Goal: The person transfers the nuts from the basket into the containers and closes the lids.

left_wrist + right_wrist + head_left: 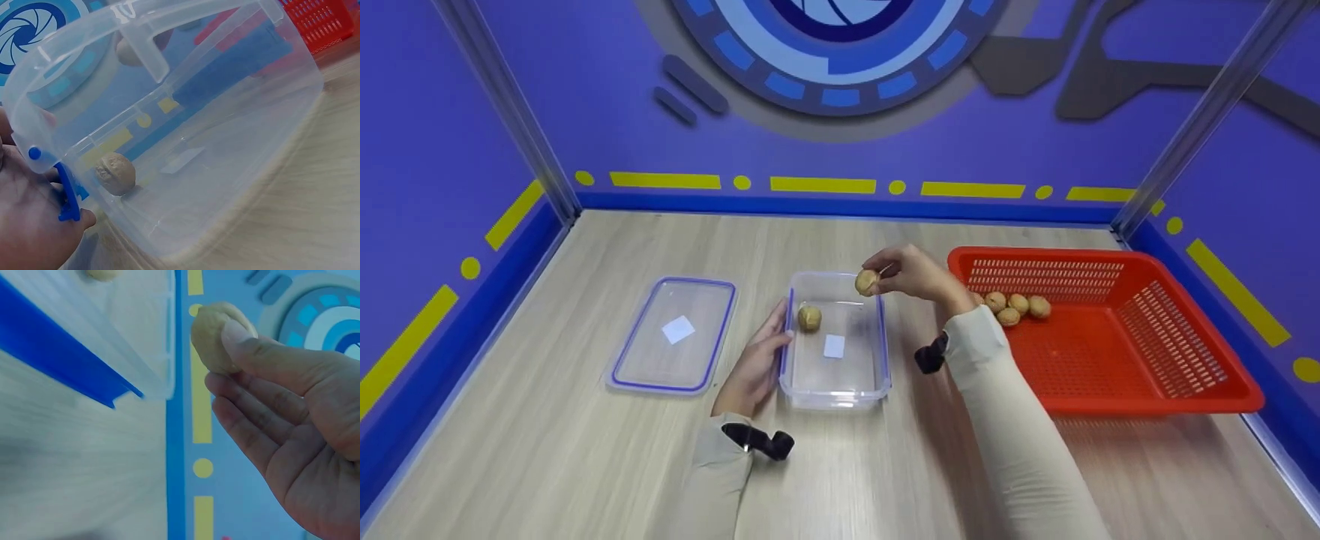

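Note:
My right hand (pixel 911 274) pinches a walnut (pixel 867 283) between thumb and fingertips, above the far right rim of a clear plastic container (pixel 859 382). In the right wrist view the thumb presses the side of this walnut (pixel 216 337), and the other fingers sit below it. A second walnut (pixel 810 319) lies inside the container near its left wall, beyond a white label (pixel 834 346). My left hand (pixel 754 367) rests along the container's left side, fingers extended and thumb at the wall. The left wrist view shows it beside a blue side clip (pixel 68 194).
On the right stands a red basket (pixel 1140 405) with several walnuts (pixel 1018 304) at its left end. A clear lid (pixel 660 367) with a blue seal and a white label lies on the table to the left. Blue-purple panels (pixel 840 161) enclose the table's back and sides.

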